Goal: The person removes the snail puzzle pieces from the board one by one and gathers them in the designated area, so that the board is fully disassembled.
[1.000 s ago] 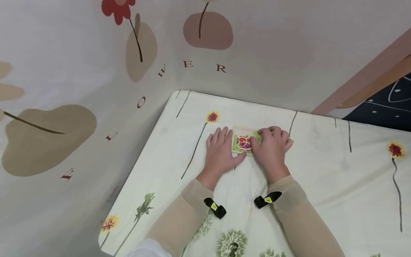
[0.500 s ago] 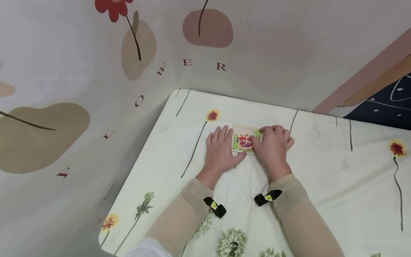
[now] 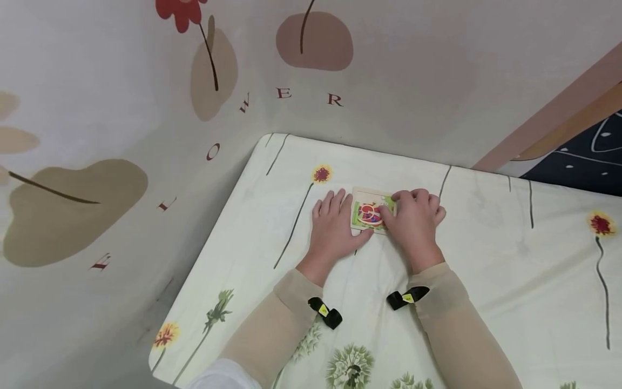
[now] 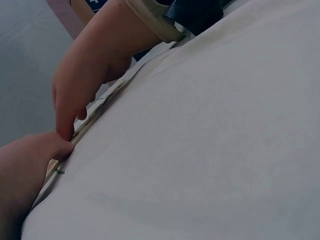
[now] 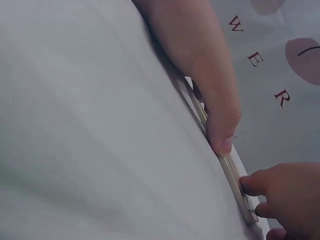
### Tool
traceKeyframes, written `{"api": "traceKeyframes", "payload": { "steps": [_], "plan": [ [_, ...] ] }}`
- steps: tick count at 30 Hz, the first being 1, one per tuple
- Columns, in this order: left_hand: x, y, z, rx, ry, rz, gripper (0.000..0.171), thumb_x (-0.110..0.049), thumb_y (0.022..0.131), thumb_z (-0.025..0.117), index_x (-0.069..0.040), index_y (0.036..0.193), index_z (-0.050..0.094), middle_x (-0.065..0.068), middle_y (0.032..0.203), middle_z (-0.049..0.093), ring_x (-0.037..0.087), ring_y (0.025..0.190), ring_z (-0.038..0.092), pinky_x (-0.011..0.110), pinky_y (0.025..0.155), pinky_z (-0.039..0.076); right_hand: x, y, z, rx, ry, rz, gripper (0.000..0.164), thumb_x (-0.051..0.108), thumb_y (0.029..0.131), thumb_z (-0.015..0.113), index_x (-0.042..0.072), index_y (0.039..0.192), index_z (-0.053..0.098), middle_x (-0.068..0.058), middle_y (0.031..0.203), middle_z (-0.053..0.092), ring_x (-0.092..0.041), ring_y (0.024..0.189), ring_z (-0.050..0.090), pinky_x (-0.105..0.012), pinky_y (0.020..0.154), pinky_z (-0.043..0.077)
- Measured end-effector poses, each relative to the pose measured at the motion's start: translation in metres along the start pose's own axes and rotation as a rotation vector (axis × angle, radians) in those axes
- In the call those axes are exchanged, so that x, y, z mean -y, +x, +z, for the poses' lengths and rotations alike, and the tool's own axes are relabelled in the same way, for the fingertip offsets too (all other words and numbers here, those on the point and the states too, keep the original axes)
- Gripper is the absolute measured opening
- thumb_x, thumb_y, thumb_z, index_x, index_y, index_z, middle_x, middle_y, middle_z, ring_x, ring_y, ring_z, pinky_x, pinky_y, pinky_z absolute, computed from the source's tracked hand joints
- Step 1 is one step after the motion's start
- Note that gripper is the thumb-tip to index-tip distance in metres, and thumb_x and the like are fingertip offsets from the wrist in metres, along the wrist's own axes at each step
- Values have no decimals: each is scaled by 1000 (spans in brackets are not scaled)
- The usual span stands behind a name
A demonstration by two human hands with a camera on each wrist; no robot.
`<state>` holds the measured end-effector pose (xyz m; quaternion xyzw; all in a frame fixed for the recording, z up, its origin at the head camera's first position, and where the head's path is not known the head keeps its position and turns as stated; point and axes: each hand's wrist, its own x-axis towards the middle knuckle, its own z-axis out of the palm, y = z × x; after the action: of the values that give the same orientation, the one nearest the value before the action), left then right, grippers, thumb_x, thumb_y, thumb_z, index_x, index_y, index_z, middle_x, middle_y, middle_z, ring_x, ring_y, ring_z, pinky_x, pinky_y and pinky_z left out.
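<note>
A small square wooden jigsaw puzzle [image 3: 367, 213] lies flat on the bed-like surface, with a red, blue and green picture and a bare wood strip at its top left. My left hand [image 3: 332, 227] rests palm down along its left side, fingers straight; the thumb [image 5: 226, 145] touches the near edge. From the right, my right hand [image 3: 414, 224] holds the puzzle's right part with bent fingers, thumb on the picture and index finger by the upper right corner. That hand [image 4: 87, 70] covers the right part of the puzzle, so whether it pinches a single loose piece is hidden.
A white cloth with printed flowers [image 3: 322, 174] covers the surface [image 3: 515, 302]. Behind and to the left stand fabric walls [image 3: 408, 108] with flower shapes and lettering. A dark patterned panel [image 3: 583, 162] shows at the right. Black straps [image 3: 325, 313] sit on both wrists.
My right hand has shifted very slightly right, its thumb and index finger staying on the puzzle. The left hand keeps its place. The head view has tilted a little.
</note>
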<state>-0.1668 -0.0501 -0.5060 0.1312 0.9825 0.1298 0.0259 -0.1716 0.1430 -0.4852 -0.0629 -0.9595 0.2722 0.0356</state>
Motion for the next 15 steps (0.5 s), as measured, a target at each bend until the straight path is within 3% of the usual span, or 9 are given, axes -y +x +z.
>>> {"api": "traceKeyframes", "payload": {
  "steps": [9, 15],
  "plan": [
    [0, 0, -1, -1, -4, 0, 100, -76, 92, 60, -14, 167, 36, 7, 173, 28, 31, 161, 16, 55, 127, 14, -1, 4, 0, 7, 29, 11, 45, 38, 96, 77, 4, 123, 66, -25, 138, 50, -49, 133, 31, -70, 106, 17],
    [0, -1, -1, -6, -9, 1, 100, -75, 92, 61, -14, 166, 37, 7, 173, 29, 31, 161, 17, 55, 127, 14, -1, 3, -1, -19, 46, -25, 43, 34, 95, 79, 3, 122, 66, -21, 128, 64, -46, 125, 40, -69, 105, 19]
  ]
}}
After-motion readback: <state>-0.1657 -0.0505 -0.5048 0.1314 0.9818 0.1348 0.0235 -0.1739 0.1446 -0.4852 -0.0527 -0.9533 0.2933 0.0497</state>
